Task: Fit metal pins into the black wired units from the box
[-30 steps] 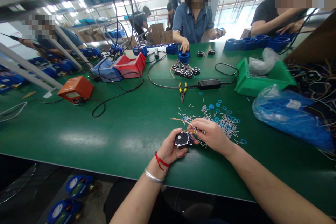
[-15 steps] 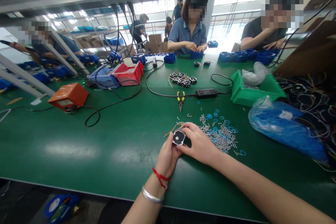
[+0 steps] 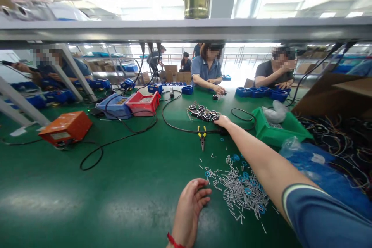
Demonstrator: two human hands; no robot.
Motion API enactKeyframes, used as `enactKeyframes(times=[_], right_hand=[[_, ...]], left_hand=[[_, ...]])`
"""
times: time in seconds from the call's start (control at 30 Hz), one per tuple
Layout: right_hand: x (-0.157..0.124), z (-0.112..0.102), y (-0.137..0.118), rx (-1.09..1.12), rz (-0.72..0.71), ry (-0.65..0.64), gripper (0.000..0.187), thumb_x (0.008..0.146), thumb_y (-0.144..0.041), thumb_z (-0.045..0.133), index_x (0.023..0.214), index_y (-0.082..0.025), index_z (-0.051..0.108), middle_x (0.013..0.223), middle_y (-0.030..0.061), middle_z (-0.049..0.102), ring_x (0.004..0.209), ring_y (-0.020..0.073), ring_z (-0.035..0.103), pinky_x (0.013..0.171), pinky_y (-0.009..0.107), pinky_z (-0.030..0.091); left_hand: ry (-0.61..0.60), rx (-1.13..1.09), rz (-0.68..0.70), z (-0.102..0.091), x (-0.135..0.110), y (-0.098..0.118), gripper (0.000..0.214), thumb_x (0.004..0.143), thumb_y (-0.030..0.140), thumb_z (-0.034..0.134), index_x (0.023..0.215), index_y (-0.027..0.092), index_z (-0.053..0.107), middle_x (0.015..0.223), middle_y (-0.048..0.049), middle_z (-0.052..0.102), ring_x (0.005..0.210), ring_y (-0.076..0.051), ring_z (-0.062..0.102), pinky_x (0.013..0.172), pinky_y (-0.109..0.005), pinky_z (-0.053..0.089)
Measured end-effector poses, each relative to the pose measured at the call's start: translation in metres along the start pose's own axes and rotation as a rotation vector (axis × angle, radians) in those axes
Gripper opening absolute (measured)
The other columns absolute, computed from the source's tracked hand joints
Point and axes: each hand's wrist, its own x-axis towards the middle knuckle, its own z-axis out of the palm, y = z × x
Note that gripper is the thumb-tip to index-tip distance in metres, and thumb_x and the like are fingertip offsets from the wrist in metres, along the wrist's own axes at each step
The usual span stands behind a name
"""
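My right arm stretches far across the green table [image 3: 130, 186]. My right hand [image 3: 223, 121] is at the right end of a cluster of black modules with coloured wires [image 3: 200, 113]. Its fingers are curled over one black module [image 3: 215, 118] there. My left hand [image 3: 190, 205] rests on the table near me, fingers loosely spread and holding nothing. It lies just left of a scatter of small metal pins [image 3: 238, 190] mixed with blue rings [image 3: 236, 157].
Yellow-handled pliers [image 3: 202, 136] lie left of my right forearm, across a black cable. A green bin [image 3: 276, 133] and a blue plastic bag [image 3: 319, 170] stand right. An orange box [image 3: 65, 128], red bin [image 3: 143, 104] and blue bin [image 3: 114, 106] stand left. Other people [image 3: 207, 69] work opposite.
Both hands held one black module close to me. Now my right hand has carried it out to the far cluster, my left hand has let go, and my view has tilted up.
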Motion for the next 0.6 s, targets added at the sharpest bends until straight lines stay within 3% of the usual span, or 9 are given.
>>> enactKeyframes(times=[0.13, 0.27, 0.4, 0.47, 0.53, 0.6], right_hand=[[-0.016, 0.002, 0.002, 0.04, 0.037, 0.073, 0.03, 0.079, -0.024, 0.055, 0.104, -0.008, 0.059, 0.094, 0.0127, 0.066, 0.089, 0.0222, 0.062, 0.078, 0.03, 0.047], [-0.076, -0.024, 0.029, 0.067, -0.044, 0.166, 0.034, 0.082, -0.017, 0.05, 0.116, -0.016, 0.053, 0.103, 0.0058, 0.064, 0.091, 0.0148, 0.06, 0.086, 0.026, 0.045], [-0.162, -0.086, 0.089, 0.039, -0.116, 0.318, 0.034, 0.086, -0.018, 0.044, 0.119, -0.02, 0.05, 0.114, 0.0051, 0.058, 0.105, 0.0161, 0.054, 0.096, 0.03, 0.039], [-0.201, -0.127, 0.133, -0.033, -0.158, 0.507, 0.031, 0.087, -0.019, 0.04, 0.116, -0.019, 0.051, 0.113, 0.0079, 0.056, 0.108, 0.0192, 0.051, 0.098, 0.035, 0.037], [-0.231, -0.166, 0.181, -0.159, -0.05, 0.636, 0.027, 0.088, -0.021, 0.039, 0.111, -0.017, 0.053, 0.109, 0.0104, 0.056, 0.107, 0.0218, 0.05, 0.097, 0.038, 0.037], [-0.251, -0.195, 0.225, -0.31, 0.161, 0.582, 0.027, 0.087, -0.027, 0.043, 0.106, -0.014, 0.056, 0.106, 0.0129, 0.056, 0.103, 0.0241, 0.051, 0.094, 0.038, 0.038]], left_hand=[[0.013, -0.005, -0.047, 0.0, 0.0, 0.001, 0.022, 0.074, 0.028, 0.061, 0.088, 0.01, 0.062, 0.098, -0.0123, 0.062, 0.078, -0.018, 0.061, 0.064, -0.025, 0.049], [0.041, 0.012, -0.118, 0.0, 0.002, -0.002, 0.02, 0.07, 0.021, 0.063, 0.087, 0.011, 0.063, 0.097, -0.0109, 0.065, 0.079, -0.018, 0.063, 0.064, -0.025, 0.051], [0.078, 0.059, -0.174, 0.005, 0.001, -0.007, 0.018, 0.069, 0.017, 0.059, 0.086, 0.012, 0.064, 0.091, -0.0094, 0.067, 0.075, -0.017, 0.064, 0.062, -0.024, 0.053], [0.091, 0.076, -0.196, 0.009, -0.001, -0.008, 0.018, 0.07, 0.016, 0.057, 0.086, 0.012, 0.064, 0.091, -0.0099, 0.068, 0.076, -0.018, 0.064, 0.063, -0.025, 0.054], [0.111, 0.085, -0.212, 0.012, -0.003, -0.009, 0.018, 0.072, 0.014, 0.054, 0.087, 0.011, 0.064, 0.091, -0.01, 0.068, 0.077, -0.018, 0.064, 0.063, -0.026, 0.055], [0.138, 0.089, -0.213, 0.015, -0.003, -0.009, 0.018, 0.073, 0.013, 0.052, 0.087, 0.012, 0.064, 0.091, -0.0098, 0.068, 0.077, -0.018, 0.064, 0.063, -0.026, 0.055]])
